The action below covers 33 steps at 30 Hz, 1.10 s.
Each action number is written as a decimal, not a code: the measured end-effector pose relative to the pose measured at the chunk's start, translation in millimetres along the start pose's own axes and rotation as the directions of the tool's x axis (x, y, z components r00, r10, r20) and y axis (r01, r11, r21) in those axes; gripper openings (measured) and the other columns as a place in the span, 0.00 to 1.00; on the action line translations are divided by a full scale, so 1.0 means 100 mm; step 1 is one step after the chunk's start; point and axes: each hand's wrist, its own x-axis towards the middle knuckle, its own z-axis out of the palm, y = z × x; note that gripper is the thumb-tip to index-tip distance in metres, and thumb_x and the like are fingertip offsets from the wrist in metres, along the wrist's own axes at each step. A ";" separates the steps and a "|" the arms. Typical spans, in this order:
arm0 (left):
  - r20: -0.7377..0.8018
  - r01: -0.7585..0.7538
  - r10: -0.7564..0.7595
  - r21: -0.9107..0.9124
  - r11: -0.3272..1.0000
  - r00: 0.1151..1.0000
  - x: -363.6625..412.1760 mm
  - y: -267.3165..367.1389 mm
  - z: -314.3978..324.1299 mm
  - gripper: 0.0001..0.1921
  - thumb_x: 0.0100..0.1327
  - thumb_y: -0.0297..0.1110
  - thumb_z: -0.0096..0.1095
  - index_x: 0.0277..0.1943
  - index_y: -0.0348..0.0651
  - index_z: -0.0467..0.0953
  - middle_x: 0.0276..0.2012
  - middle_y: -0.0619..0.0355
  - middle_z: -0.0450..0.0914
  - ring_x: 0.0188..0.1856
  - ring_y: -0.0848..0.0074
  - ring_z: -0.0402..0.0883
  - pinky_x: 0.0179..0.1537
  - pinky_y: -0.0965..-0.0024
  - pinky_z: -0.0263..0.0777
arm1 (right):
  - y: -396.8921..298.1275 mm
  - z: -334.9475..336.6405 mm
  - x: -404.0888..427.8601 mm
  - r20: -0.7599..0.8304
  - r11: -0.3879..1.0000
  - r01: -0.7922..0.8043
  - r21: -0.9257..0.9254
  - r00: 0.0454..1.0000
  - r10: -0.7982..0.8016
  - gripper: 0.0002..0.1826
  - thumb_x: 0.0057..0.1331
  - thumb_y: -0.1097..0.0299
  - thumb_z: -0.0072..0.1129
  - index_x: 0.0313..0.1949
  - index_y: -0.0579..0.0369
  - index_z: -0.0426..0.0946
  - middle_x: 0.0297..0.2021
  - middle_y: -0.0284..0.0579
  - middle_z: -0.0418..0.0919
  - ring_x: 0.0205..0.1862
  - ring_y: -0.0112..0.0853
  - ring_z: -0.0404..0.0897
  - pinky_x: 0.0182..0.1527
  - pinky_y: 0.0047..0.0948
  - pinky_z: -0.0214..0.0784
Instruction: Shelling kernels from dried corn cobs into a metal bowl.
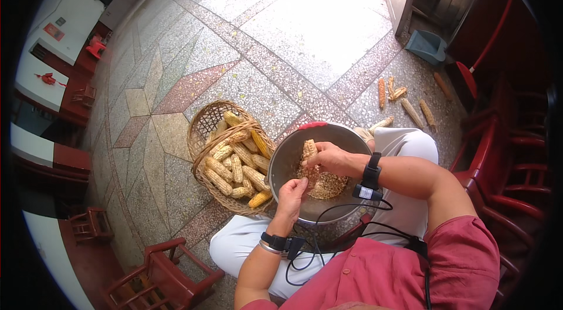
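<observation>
A metal pot [288,145] with a red-wrapped grip on its far rim sits in front of me, between my legs. Loose corn kernels [330,184] lie heaped in its bottom. Over the pot, my right hand [335,160] grips a corn cob [309,148] between thumb and fingers. My left hand [291,194] is at the pot's near left side, thumb and fingertips close together just below the cob. Whether it touches the cob or holds kernels is unclear. Left of the pot, a woven wicker basket [196,134] is filled with pale and yellow ears of corn [237,169].
Several stripped cobs [411,112] lie on the terrazzo floor [272,90] at right. Beyond them are a blue-grey dustpan [426,46] and a red broom [462,79]. Red wooden chairs [176,275] flank me. Black cables [314,239] run from my wrist straps across my lap.
</observation>
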 end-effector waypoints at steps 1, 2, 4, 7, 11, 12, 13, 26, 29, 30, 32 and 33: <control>0.001 0.002 -0.002 0.000 1.000 1.000 0.00 0.00 0.02 0.12 0.63 0.43 0.60 0.37 0.43 0.74 0.33 0.61 0.80 0.33 0.81 0.78 0.34 0.78 0.69 | -0.01 0.00 -0.01 0.007 1.000 -0.004 -0.030 1.000 0.004 0.10 0.53 0.76 0.64 0.35 0.55 0.74 0.29 0.36 0.76 0.32 0.26 0.75 0.31 0.29 0.67; -0.026 -0.032 0.031 -0.022 0.999 0.999 -0.01 0.01 0.05 0.11 0.62 0.41 0.62 0.37 0.43 0.74 0.32 0.61 0.80 0.32 0.81 0.77 0.34 0.79 0.68 | 0.00 -0.01 -0.01 0.005 1.000 -0.005 -0.029 1.000 0.005 0.10 0.53 0.76 0.64 0.35 0.55 0.74 0.29 0.36 0.76 0.32 0.26 0.75 0.31 0.29 0.67; -0.056 -0.067 0.065 -0.041 0.997 0.996 -0.03 0.02 0.06 0.10 0.61 0.38 0.64 0.36 0.42 0.74 0.30 0.61 0.80 0.31 0.82 0.77 0.33 0.80 0.68 | 0.02 -0.01 0.01 -0.029 0.998 -0.011 -0.058 1.000 0.009 0.11 0.54 0.72 0.66 0.36 0.52 0.74 0.31 0.35 0.76 0.34 0.26 0.75 0.33 0.31 0.67; -0.065 -0.083 0.080 -0.056 0.995 0.995 -0.01 0.01 0.04 0.09 0.61 0.35 0.64 0.36 0.41 0.74 0.31 0.60 0.80 0.31 0.81 0.77 0.34 0.79 0.69 | 0.02 -0.02 0.00 -0.049 0.993 -0.031 -0.115 0.998 0.025 0.12 0.54 0.70 0.66 0.37 0.51 0.74 0.33 0.34 0.77 0.36 0.27 0.75 0.35 0.34 0.67; -0.040 -0.081 0.078 -0.066 0.995 0.996 0.00 -0.02 0.01 0.08 0.61 0.32 0.63 0.37 0.38 0.73 0.32 0.58 0.80 0.32 0.79 0.78 0.37 0.77 0.71 | 0.01 -0.02 0.00 -0.059 0.991 -0.028 -0.129 0.998 0.021 0.12 0.55 0.70 0.66 0.38 0.51 0.74 0.34 0.34 0.77 0.37 0.28 0.75 0.37 0.33 0.68; -0.031 -0.084 0.082 -0.070 0.994 0.996 0.00 -0.02 0.01 0.07 0.62 0.31 0.62 0.37 0.38 0.73 0.32 0.58 0.80 0.33 0.78 0.78 0.39 0.76 0.72 | 0.01 -0.03 0.01 -0.069 0.991 -0.036 -0.130 0.997 0.027 0.12 0.55 0.71 0.65 0.38 0.51 0.74 0.34 0.34 0.77 0.38 0.28 0.76 0.37 0.34 0.69; -0.031 -0.084 0.082 -0.070 0.994 0.996 0.01 -0.02 0.00 0.07 0.62 0.31 0.62 0.37 0.38 0.73 0.32 0.58 0.80 0.33 0.78 0.78 0.39 0.76 0.72 | 0.01 -0.03 0.01 -0.079 0.990 -0.043 -0.131 0.996 0.033 0.11 0.55 0.71 0.65 0.38 0.51 0.74 0.34 0.35 0.77 0.38 0.28 0.76 0.37 0.34 0.69; -0.020 0.015 -0.020 -0.214 0.977 1.000 -0.06 0.16 0.08 0.09 0.66 0.35 0.53 0.44 0.41 0.69 0.41 0.54 0.78 0.45 0.65 0.80 0.48 0.63 0.72 | 0.03 -0.04 0.02 -0.014 0.999 -0.039 -0.019 0.999 0.039 0.08 0.57 0.73 0.62 0.36 0.54 0.73 0.32 0.36 0.77 0.36 0.29 0.77 0.36 0.34 0.71; -0.015 0.050 -0.053 -0.162 0.986 0.998 -0.08 0.18 0.09 0.11 0.67 0.38 0.54 0.44 0.41 0.69 0.41 0.56 0.78 0.45 0.66 0.79 0.48 0.63 0.72 | 0.04 -0.03 0.02 0.000 1.000 -0.020 -0.025 1.000 0.020 0.08 0.57 0.73 0.62 0.36 0.55 0.73 0.32 0.36 0.77 0.36 0.29 0.77 0.36 0.34 0.70; -0.003 0.066 -0.066 -0.098 0.993 0.998 -0.08 0.18 0.09 0.11 0.67 0.40 0.54 0.44 0.41 0.69 0.41 0.56 0.78 0.46 0.66 0.79 0.48 0.64 0.72 | 0.05 -0.03 0.02 -0.005 1.000 -0.016 -0.021 1.000 0.015 0.09 0.57 0.73 0.62 0.36 0.54 0.73 0.32 0.36 0.77 0.36 0.29 0.77 0.36 0.35 0.70; 0.015 0.057 -0.056 -0.106 0.993 0.998 -0.06 0.12 0.06 0.11 0.67 0.40 0.55 0.43 0.41 0.69 0.40 0.56 0.78 0.45 0.67 0.79 0.48 0.63 0.72 | 0.05 -0.02 0.02 -0.009 1.000 -0.012 -0.017 1.000 0.012 0.09 0.57 0.73 0.62 0.36 0.54 0.73 0.32 0.36 0.77 0.36 0.29 0.77 0.36 0.35 0.70; 0.035 0.049 -0.046 -0.113 0.992 0.998 -0.04 0.10 0.04 0.11 0.67 0.40 0.55 0.42 0.42 0.69 0.40 0.57 0.79 0.45 0.68 0.80 0.48 0.63 0.72 | 0.02 -0.01 0.01 -0.019 0.999 -0.035 -0.034 0.999 0.034 0.09 0.58 0.74 0.61 0.39 0.55 0.73 0.33 0.36 0.77 0.36 0.27 0.76 0.35 0.30 0.69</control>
